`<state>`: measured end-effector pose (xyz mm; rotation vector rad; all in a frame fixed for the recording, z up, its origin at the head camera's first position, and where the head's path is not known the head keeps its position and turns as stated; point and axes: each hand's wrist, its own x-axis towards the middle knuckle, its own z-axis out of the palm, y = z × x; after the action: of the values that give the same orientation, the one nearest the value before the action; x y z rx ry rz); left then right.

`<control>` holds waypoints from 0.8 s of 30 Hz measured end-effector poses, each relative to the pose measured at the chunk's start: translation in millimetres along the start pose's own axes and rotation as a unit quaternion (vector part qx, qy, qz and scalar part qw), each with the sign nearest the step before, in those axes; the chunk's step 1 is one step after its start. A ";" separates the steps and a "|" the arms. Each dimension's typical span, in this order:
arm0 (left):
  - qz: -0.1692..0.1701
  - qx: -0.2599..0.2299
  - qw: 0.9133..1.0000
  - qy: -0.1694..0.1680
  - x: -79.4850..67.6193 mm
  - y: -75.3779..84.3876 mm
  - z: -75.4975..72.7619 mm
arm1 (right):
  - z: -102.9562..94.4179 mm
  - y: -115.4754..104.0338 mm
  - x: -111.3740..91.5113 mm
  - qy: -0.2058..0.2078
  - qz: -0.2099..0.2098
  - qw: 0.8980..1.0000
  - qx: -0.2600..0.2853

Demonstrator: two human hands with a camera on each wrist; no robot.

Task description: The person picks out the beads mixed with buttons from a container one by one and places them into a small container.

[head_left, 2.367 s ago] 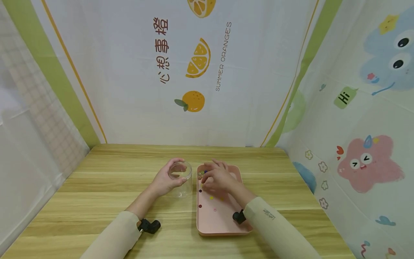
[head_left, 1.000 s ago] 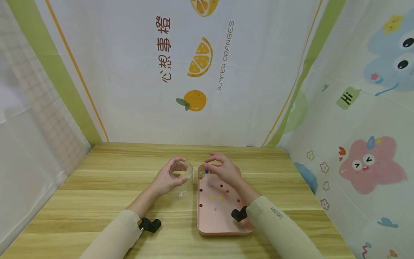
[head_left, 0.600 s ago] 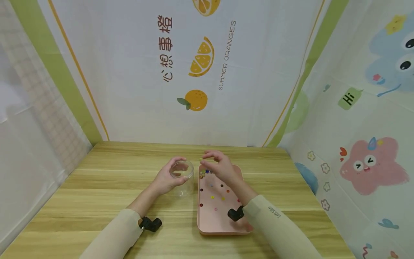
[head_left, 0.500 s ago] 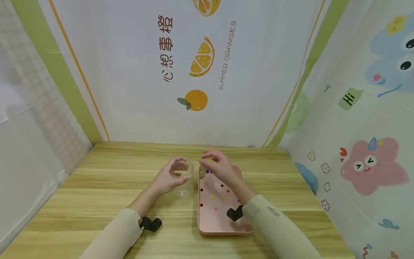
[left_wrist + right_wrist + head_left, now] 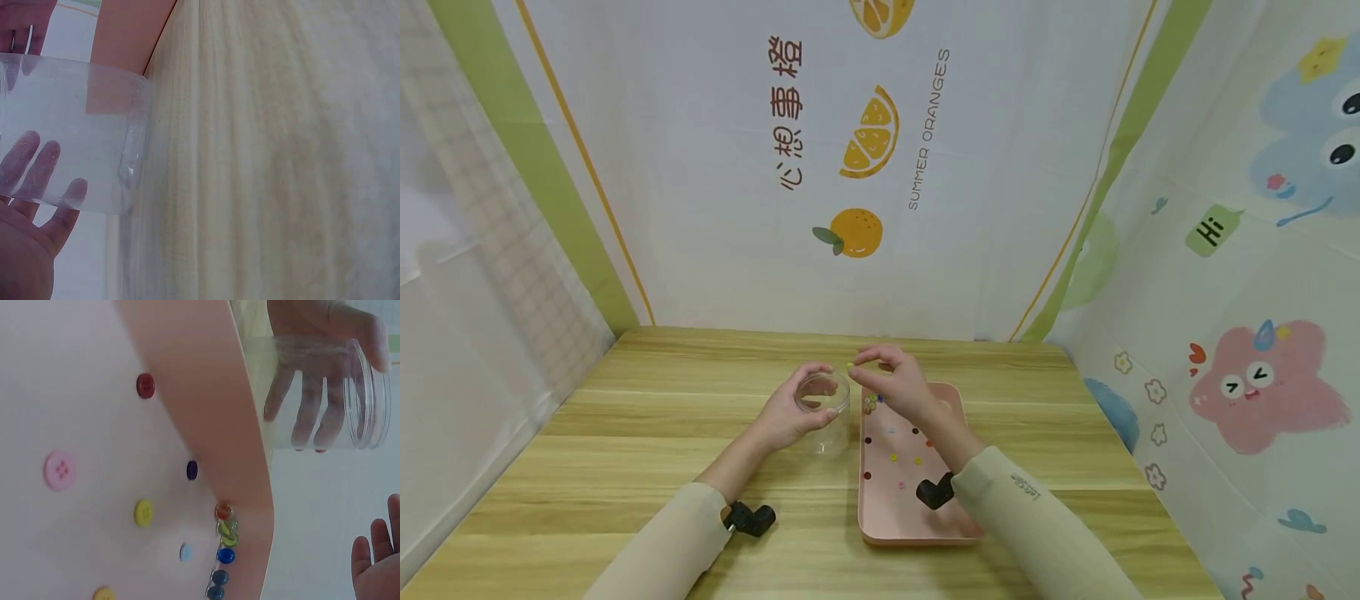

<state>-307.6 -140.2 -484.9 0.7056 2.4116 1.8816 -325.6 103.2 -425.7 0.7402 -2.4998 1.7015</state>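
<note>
My left hand (image 5: 781, 419) grips a clear, lidless jar (image 5: 826, 440) round its upper part, with the jar upright on the wooden table. Seen from the left wrist, several fingers (image 5: 44, 165) show through the jar's transparent wall. Just right of the jar's mouth, my right hand (image 5: 901, 385) pinches a small yellow button (image 5: 850, 365) between thumb and index finger. Below that hand lies a shallow pink tray (image 5: 910, 518). Several loose buttons are spread over its floor, among them a pink button (image 5: 60, 469), a yellow one (image 5: 144, 513) and a dark red one (image 5: 145, 385).
Glass marbles (image 5: 226, 555) cluster in the tray's far left corner. The tray's raised wall (image 5: 206, 394) stands close beside the jar. Printed curtains hang behind the table (image 5: 625, 433) and along its sides. A black camera (image 5: 934, 492) juts from the right wrist over the tray.
My right hand has risen from the tray's left side with the yellow button and moved left towards the jar's mouth. The left hand keeps its grip on the jar.
</note>
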 end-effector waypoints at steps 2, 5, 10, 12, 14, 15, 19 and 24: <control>-0.002 -0.002 1.000 -0.003 -0.1 0.3 0.2 | 3.2 -0.6 0.6 -0.005 -0.001 1.000 0.003; -0.007 -0.005 1.000 -0.006 -0.5 0.4 0.5 | 8.4 -2.0 1.0 -0.013 0.000 1.000 0.003; -0.003 -0.002 1.000 -0.007 -1.1 0.1 0.2 | 16.8 -5.2 0.7 -0.026 0.000 1.000 -0.017; -0.005 0.000 1.000 -0.006 -0.9 -0.3 -0.2 | 20.0 -5.0 1.3 -0.033 -0.003 0.999 -0.022; -0.010 0.002 1.000 -0.006 -0.6 -0.8 -0.8 | 23.1 -4.8 2.2 -0.038 -0.008 0.999 -0.022; -0.012 0.002 1.000 -0.005 -0.5 -0.8 -1.0 | 24.6 -4.5 2.8 -0.041 -0.012 0.999 -0.022; -0.018 0.006 1.000 -0.008 -0.6 0.3 -1.8 | 29.8 -4.0 4.5 -0.049 -0.022 0.998 -0.029; -0.016 0.013 1.000 -0.011 -2.0 1.5 -1.9 | 33.9 -3.0 4.7 -0.050 -0.013 0.998 -0.041</control>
<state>-305.8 -142.4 -483.6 0.6797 2.4228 1.8259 -320.6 70.6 -435.4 0.8659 -2.5954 1.5800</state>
